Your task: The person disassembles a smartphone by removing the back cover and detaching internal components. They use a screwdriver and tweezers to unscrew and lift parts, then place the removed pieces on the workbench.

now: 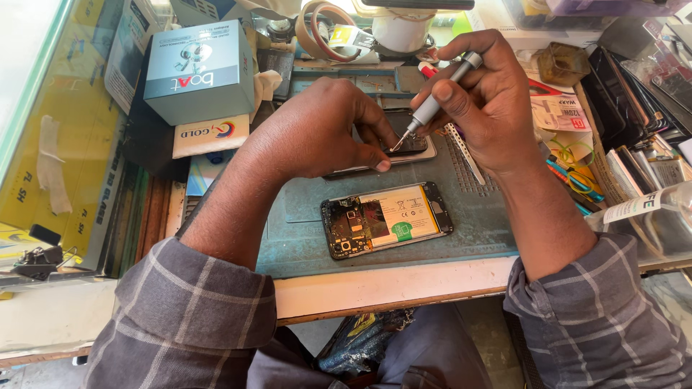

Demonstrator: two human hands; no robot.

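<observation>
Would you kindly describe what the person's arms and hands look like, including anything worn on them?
Both hands, left and right, are bare: no gloves, rings or watch show. The forearms are bare too. Grey plaid sleeves with thin pale lines are pushed up near the elbows.

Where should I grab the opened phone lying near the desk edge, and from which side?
Take the opened phone by its two long edges, from above. It lies flat with its circuit board and battery facing up, so pinching the frame keeps fingers off them. It lies clear of both hands.
</observation>
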